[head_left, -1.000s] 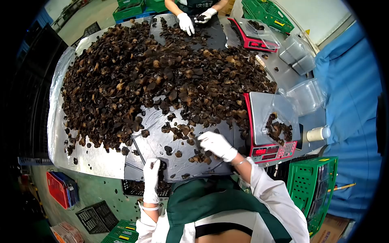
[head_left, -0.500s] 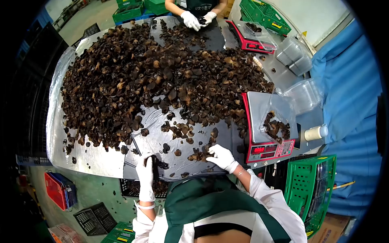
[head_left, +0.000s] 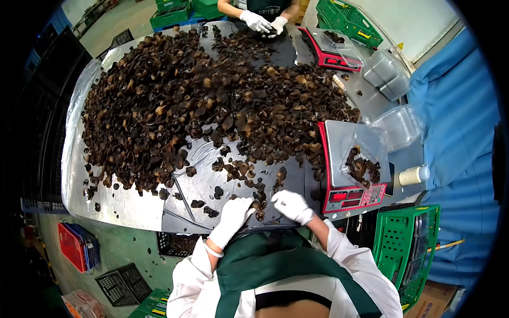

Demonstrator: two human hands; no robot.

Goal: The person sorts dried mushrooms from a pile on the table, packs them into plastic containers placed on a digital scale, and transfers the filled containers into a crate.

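A big heap of dark brown wood ear mushrooms (head_left: pixel 175 106) covers much of the table. My left hand (head_left: pixel 231 218), in a white glove, is at the table's near edge, its fingers pressed together against a small wood ear mushroom (head_left: pixel 258 205). To its right, my gloved right hand (head_left: pixel 292 206) has its fingers curled; whatever lies inside them is hidden. Several loose pieces (head_left: pixel 238 169) are scattered just beyond both hands. Right of my right hand, a red scale (head_left: pixel 352 198) bears a clear plastic box (head_left: pixel 347 170) with mushrooms inside.
Across the table a co-worker's gloved hands (head_left: pixel 265 26) handle mushrooms beside a second red scale (head_left: pixel 339 62). Clear boxes (head_left: pixel 384 74) and a white bottle (head_left: pixel 413 174) stand on the right. Green crates (head_left: pixel 403 249) are below right; a black crate (head_left: pixel 172 245) sits under the near edge.
My left hand has moved right and inward, from the dark pieces near the table edge to the pieces beside my right hand. My right hand has barely shifted, its fingers more curled.
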